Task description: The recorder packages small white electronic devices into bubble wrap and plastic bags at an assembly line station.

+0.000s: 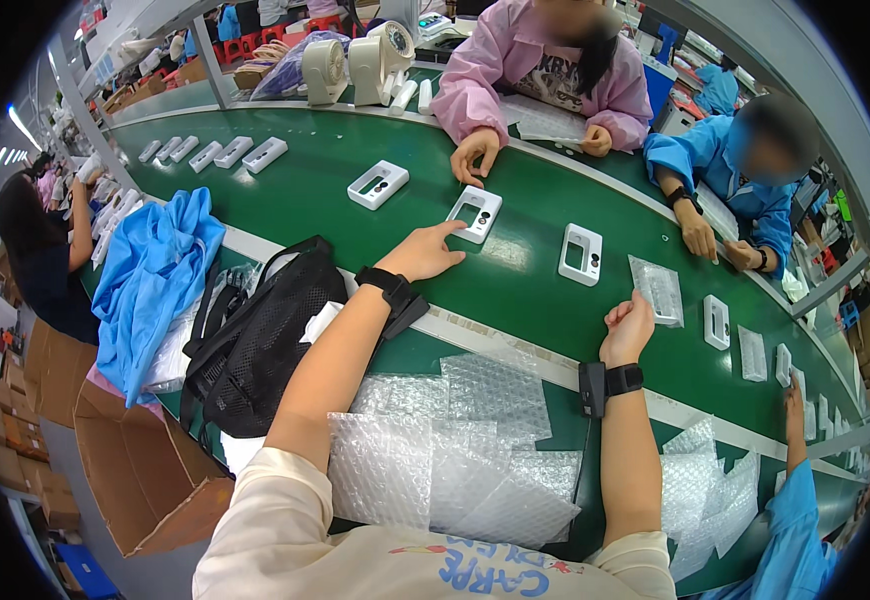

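My left hand (423,254) reaches out over the green conveyor belt (515,280), its fingertips at the near edge of a white rectangular device (476,213). A person in pink across the belt has a hand (474,155) on the far end of that same device. My right hand (628,329) is loosely curled and touches the corner of a clear bubble-wrap bag (658,289). Between my hands lies another white device (581,254). Both my wrists wear black bands.
A stack of bubble-wrap sheets (455,450) lies before me. A black mesh bag (265,340) and a blue garment (153,275) sit to my left, an open cardboard box (145,470) below. More white devices (378,184) ride the belt. A person in blue (745,170) works opposite.
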### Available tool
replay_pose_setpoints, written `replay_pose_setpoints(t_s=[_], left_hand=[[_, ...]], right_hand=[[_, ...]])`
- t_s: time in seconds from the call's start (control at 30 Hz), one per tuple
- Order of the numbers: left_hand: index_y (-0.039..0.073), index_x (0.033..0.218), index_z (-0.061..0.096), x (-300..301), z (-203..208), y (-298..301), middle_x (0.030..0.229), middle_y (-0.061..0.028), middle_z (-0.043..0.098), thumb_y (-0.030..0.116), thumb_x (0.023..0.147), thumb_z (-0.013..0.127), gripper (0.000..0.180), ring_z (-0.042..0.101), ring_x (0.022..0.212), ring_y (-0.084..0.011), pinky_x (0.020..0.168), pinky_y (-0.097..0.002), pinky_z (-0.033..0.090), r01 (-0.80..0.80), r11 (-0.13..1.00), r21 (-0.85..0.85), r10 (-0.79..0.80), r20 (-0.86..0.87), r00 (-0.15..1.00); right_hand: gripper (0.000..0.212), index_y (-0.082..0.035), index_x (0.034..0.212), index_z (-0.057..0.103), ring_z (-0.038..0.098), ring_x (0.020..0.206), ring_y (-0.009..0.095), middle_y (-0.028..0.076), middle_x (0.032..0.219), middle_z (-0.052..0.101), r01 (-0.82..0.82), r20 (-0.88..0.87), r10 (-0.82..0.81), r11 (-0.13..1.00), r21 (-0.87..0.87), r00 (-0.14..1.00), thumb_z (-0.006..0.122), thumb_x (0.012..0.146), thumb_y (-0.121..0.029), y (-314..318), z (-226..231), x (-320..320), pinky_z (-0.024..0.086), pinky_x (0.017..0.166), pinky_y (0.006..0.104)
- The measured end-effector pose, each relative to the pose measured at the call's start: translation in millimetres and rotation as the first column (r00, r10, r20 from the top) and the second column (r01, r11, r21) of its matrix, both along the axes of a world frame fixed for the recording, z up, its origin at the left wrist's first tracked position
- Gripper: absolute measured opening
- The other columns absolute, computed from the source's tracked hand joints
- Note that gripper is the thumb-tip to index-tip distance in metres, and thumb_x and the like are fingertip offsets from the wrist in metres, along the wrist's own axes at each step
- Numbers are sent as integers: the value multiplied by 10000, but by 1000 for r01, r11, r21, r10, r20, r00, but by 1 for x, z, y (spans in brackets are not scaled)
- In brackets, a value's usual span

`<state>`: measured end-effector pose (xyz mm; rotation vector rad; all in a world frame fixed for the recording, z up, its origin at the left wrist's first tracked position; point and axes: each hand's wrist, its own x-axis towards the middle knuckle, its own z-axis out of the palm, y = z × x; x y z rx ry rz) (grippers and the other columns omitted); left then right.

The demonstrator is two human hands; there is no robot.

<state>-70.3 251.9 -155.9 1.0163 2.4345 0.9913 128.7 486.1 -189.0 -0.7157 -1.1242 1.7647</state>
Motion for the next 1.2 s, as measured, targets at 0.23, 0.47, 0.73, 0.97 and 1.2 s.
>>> replay_pose_setpoints(t_s=[0.23, 0.47, 0.73, 0.97, 1.2], left_hand=[[112, 1220, 437, 0, -1, -1, 909, -197, 590, 231, 763, 594, 498, 571, 865, -327, 780, -351, 439, -20, 1000, -17, 20, -37, 999], [113, 1233, 424, 4, 2, 1, 815, -165, 589, 224, 762, 596, 514, 580, 772, -275, 701, -328, 448, 10, 1000, -16, -11, -33, 999], [165, 1282, 378, 2, -5, 13, 642, -47, 545, 221, 789, 593, 542, 510, 604, -122, 572, -252, 401, 30, 1000, -3, -30, 73, 997], [133, 1227, 416, 12, 0, 18, 623, -63, 553, 193, 792, 588, 472, 541, 598, -132, 596, -262, 418, 35, 999, 23, -39, 165, 986], [94, 1117, 459, 11, -5, 21, 621, -67, 557, 155, 784, 596, 365, 541, 583, -144, 577, -273, 419, 42, 999, 14, -44, 149, 988]], right_hand=[[212, -93, 690, 403, 387, 485, 129, 8, 556, 378, -295, -168, 285, 955, -36, 944, 474, 865, -188, -6, 6, -1, 324, 476, 267], [175, -91, 720, 427, 415, 500, 138, 11, 570, 402, -347, -133, 342, 938, -9, 930, 467, 867, -177, -10, 5, -4, 332, 484, 270], [170, -84, 723, 431, 433, 504, 143, 22, 587, 433, -374, -123, 369, 927, -19, 921, 463, 865, -171, -3, 4, -2, 349, 482, 272], [166, -71, 737, 440, 452, 506, 143, 29, 599, 448, -391, -88, 388, 920, -17, 918, 461, 868, -170, -4, 4, 0, 367, 481, 266], [160, -74, 727, 462, 478, 496, 133, 24, 602, 484, -426, -92, 422, 904, -27, 902, 483, 853, -171, -9, 6, -2, 370, 469, 252]])
